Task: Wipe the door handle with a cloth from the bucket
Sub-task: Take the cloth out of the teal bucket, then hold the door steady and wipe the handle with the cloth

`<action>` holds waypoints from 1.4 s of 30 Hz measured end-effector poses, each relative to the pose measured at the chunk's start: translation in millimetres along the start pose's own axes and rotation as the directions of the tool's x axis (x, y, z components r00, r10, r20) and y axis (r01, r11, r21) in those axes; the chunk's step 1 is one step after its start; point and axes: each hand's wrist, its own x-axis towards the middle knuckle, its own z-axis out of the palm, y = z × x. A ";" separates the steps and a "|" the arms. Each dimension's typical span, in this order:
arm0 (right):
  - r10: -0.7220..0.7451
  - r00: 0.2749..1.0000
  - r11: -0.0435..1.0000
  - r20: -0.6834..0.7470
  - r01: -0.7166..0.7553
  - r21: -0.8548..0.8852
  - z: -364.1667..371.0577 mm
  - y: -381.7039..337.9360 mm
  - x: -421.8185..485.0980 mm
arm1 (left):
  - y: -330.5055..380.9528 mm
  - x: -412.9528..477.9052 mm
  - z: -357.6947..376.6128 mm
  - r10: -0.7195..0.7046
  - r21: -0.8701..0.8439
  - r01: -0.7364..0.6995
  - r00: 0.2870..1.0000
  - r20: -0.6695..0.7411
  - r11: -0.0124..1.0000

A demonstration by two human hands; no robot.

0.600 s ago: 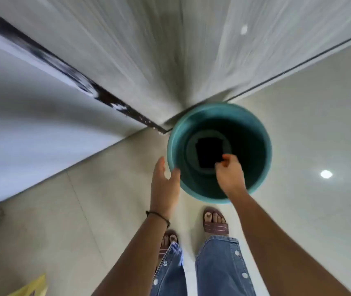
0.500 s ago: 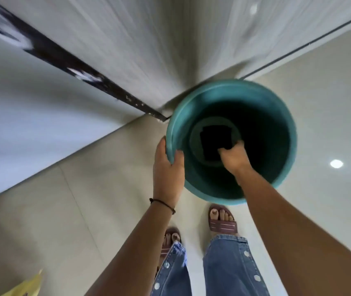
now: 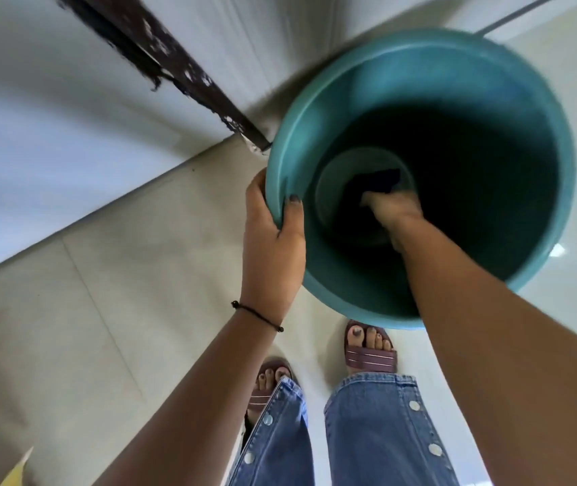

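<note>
Teal bucket at 1 o'clock in view, mouth facing cam, standing on pale tile floor. Dark cloth lying at bucket bottom, inside the lighter base ring.

Left hand at 9 o'clock on the rim: grip clamped on bucket rim, thumb inside wall, other fingers wrapped around the outside. Thin black cord on left wrist.

Right hand deep inside bucket, forearm crossing near rim at 5 o'clock. Fingers down on the cloth's near edge; cannot tell whether grip is pinched on it or just touching, too dark + blurred.

Dark rusty door-frame strip running from 11 o'clock down to just beside bucket rim. 2 feet in maroon sandals + blue jeans at 6 o'clock, right toes just beside bucket. Yellow scrap at 7 o'clock corner.
</note>
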 end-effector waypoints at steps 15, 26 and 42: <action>-0.342 0.806 0.916 0.483 0.171 0.362 -178.7 -82.2 -535.5 | 288.3 -246.5 -240.7 -0.202 -0.476 0.418 0.875 0.440 0.774; -0.580 0.532 0.807 0.617 0.480 0.345 -130.9 -95.7 -748.8 | 352.9 -418.5 -458.7 -0.095 -0.673 0.046 0.995 -0.036 0.738; -0.606 -0.055 0.365 0.793 0.867 0.339 186.3 -38.4 -985.2 | 225.0 -494.4 -777.2 0.021 -0.562 -0.248 0.925 -0.379 0.790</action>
